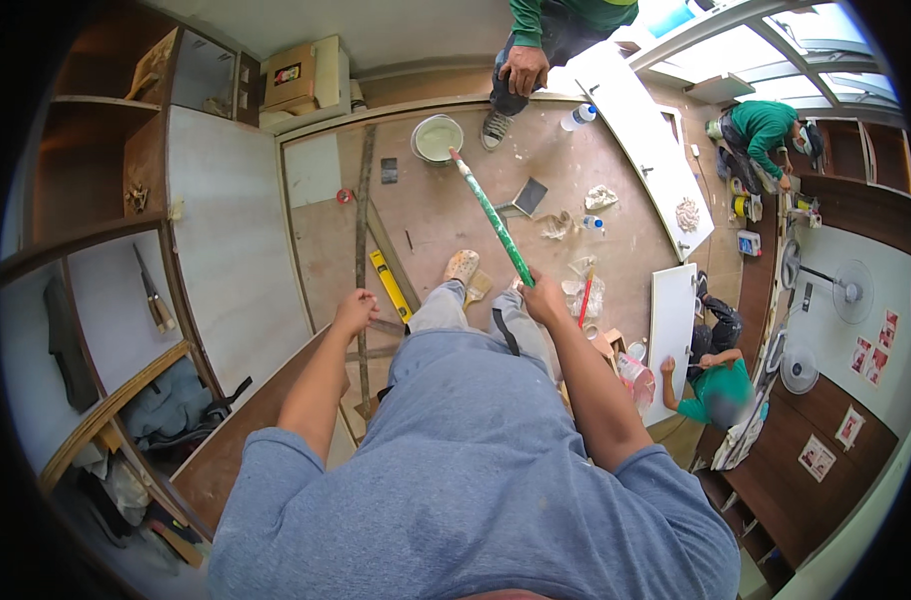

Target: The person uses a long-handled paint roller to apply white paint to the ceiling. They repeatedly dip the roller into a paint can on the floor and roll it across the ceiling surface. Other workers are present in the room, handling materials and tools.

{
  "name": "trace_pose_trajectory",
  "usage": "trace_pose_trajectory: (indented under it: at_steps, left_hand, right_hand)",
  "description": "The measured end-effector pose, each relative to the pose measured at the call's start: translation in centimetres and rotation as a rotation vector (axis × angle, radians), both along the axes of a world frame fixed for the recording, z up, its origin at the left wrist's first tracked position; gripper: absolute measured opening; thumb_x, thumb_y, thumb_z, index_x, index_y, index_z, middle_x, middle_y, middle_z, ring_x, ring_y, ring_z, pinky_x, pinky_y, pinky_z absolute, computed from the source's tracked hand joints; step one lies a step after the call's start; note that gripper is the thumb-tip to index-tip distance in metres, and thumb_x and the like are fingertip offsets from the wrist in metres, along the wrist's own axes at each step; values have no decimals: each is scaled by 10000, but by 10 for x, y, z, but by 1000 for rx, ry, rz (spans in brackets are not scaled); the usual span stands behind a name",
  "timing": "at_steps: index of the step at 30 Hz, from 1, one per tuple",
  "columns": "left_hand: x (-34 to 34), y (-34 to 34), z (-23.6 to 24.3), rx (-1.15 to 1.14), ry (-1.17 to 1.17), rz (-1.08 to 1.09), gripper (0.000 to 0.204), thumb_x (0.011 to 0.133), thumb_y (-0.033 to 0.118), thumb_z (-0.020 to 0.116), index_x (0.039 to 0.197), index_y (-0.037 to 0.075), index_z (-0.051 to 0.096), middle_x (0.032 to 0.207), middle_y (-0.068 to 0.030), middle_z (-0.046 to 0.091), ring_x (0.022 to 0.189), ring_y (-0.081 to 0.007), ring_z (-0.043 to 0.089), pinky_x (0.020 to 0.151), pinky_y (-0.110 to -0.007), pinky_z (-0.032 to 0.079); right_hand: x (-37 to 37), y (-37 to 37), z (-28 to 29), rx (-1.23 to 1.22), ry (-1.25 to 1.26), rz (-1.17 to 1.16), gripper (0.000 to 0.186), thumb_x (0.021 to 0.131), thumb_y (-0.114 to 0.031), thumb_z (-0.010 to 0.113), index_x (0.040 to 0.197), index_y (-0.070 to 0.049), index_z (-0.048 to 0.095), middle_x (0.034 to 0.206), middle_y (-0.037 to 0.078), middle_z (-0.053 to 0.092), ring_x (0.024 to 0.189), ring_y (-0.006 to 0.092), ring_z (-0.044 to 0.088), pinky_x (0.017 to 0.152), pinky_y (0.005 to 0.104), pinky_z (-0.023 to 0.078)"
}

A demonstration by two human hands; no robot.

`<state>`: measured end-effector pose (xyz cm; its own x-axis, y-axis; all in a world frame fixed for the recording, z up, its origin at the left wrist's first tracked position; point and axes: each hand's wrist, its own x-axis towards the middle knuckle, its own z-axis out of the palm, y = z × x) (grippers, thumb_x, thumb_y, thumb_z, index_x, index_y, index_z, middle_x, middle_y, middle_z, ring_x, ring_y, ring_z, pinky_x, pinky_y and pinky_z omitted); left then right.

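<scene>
My right hand [544, 299] is closed round the near end of a long green pole [497, 224], worn and smeared with white. The pole slants away to the left, and its pale reddish far end meets the rim of a white bucket [437, 139] with whitish contents. Whether that tip dips inside is hard to tell. My left hand [356, 312] hangs with loosely bent fingers and nothing in it. Nearest to it on the floor are a yellow spirit level [391, 285] and a dark strip [363, 220]. A wide brush [478, 288] lies by my feet.
Bottles [578, 117], a dark flat pad [529, 196], crumpled plastic and a red stick [586, 300] lie on the floor ahead and right. White panels [648, 165] lean at right. One person stands beyond the bucket; two people in green work at right. Open cabinets [96, 150] line the left.
</scene>
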<state>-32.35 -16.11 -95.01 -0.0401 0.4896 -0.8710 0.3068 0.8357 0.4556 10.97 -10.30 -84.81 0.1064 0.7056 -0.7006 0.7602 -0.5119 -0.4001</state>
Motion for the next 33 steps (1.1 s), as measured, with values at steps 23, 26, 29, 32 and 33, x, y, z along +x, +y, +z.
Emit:
trace_pose_trajectory:
  at_steps: [23, 26, 29, 32, 33]
  left_hand:
    - [37, 34, 0, -34, -9, 21, 218, 1026, 201, 582, 1196, 68, 611, 946, -64, 700, 715, -130, 642, 601, -270, 526]
    - [42, 23, -7, -35, -4, 96, 184, 1005, 176, 594, 1146, 60, 621, 877, -69, 691, 639, -129, 620, 526, -268, 492]
    - [56, 5, -9, -29, 8, 149, 171, 990, 155, 596, 1127, 57, 626, 843, -71, 686, 600, -129, 609, 491, -269, 476]
    - [76, -12, -2, -3, -12, 178, 167, 983, 149, 603, 1116, 54, 635, 840, -70, 689, 601, -131, 614, 496, -268, 480]
    - [85, -16, -2, 15, -24, 188, 164, 980, 147, 607, 1109, 53, 640, 839, -70, 690, 602, -131, 617, 498, -268, 482]
  right_hand:
    - [27, -35, 22, 172, 56, -9, 564, 915, -232, 671, 1450, -104, 551, 1169, 300, 679, 1107, 459, 647, 939, 517, 507]
    - [19, -11, 23, -27, 26, -2, 537, 916, -231, 671, 1419, -73, 570, 1203, 295, 670, 1139, 453, 635, 956, 500, 503]
    - [28, -3, 28, -57, 46, 20, 513, 914, -226, 676, 1394, -68, 586, 1186, 295, 677, 1142, 447, 638, 964, 494, 502]
    - [66, -40, 34, 94, 95, 52, 513, 908, -217, 685, 1389, -69, 587, 1120, 293, 697, 1124, 463, 643, 950, 508, 501]
    - [85, -57, 30, 61, 142, 14, 508, 917, -201, 694, 1396, -73, 587, 967, 233, 729, 923, 391, 715, 821, 476, 545]
